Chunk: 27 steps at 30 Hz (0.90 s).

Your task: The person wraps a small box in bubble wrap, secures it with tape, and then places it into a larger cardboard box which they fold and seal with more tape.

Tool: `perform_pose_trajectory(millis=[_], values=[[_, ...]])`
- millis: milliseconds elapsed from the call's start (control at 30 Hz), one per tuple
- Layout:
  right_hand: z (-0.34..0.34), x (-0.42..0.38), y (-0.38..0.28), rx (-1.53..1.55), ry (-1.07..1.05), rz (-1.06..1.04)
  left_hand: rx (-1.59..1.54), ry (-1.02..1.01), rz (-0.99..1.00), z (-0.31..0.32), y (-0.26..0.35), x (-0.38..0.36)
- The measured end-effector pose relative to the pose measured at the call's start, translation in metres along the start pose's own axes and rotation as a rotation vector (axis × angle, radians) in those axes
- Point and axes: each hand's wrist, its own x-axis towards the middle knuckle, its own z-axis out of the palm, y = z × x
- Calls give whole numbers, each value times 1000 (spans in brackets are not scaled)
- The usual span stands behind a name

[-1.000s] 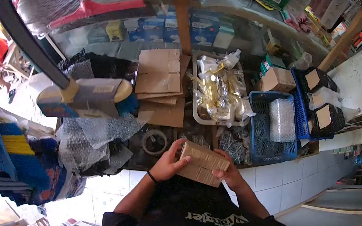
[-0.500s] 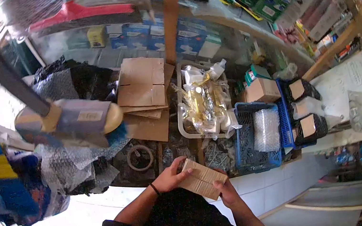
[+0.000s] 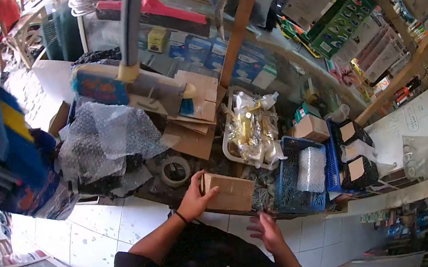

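Observation:
My left hand (image 3: pixel 193 199) grips a small brown cardboard box (image 3: pixel 230 192) at its left end, thumb on the near face. The box is tilted and held over the front edge of the cluttered table. Apart from the box, below its right end, my right hand (image 3: pixel 267 232) has its fingers spread and holds nothing. Just beyond the box lies a roll of tape (image 3: pixel 175 171). Farther back stands a white tray (image 3: pixel 230 150) with gold-coloured, plastic-wrapped items, beside flattened cardboard (image 3: pixel 192 140).
A blue basket (image 3: pixel 289 200) holds a bubble-wrapped roll (image 3: pixel 311 169). Bubble wrap (image 3: pixel 110 131) heaps at the left. A hanging brush (image 3: pixel 132 90) and a wooden post (image 3: pixel 244 16) rise in front of a glass case. White floor tiles (image 3: pixel 93 226) lie below.
My right hand has let go of the box and moved down, fingers opening. My left hand still holds the box, now turned nearer to level. The camera view has swung.

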Motion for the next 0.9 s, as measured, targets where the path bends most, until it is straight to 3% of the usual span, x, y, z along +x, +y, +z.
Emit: perform_pose_trajectory(millis=[100, 233, 267, 333, 533, 733, 867, 900], values=[[4, -15, 16, 48, -43, 101, 41, 74, -59, 10, 2, -28], [2, -22, 35, 58, -10, 46, -66, -24, -225, 20, -13, -72], [-17, -11, 55, 20, -58, -22, -62, -48, -203, 20, -18, -83], [-9, -44, 22, -11, -200, -113, -59, -101, -164, 21, -35, -106], [3, -55, 46, -94, -454, -93, -207, -34, -163, 20, -40, -168], [21, -58, 58, -44, -442, -115, -186, 7, -136, 12, -44, -183], [17, -54, 55, 49, -376, -81, -245, 48, -316, 14, -42, -166], [18, -54, 51, 60, -312, -83, -126, 62, -245, 11, -60, -155]])
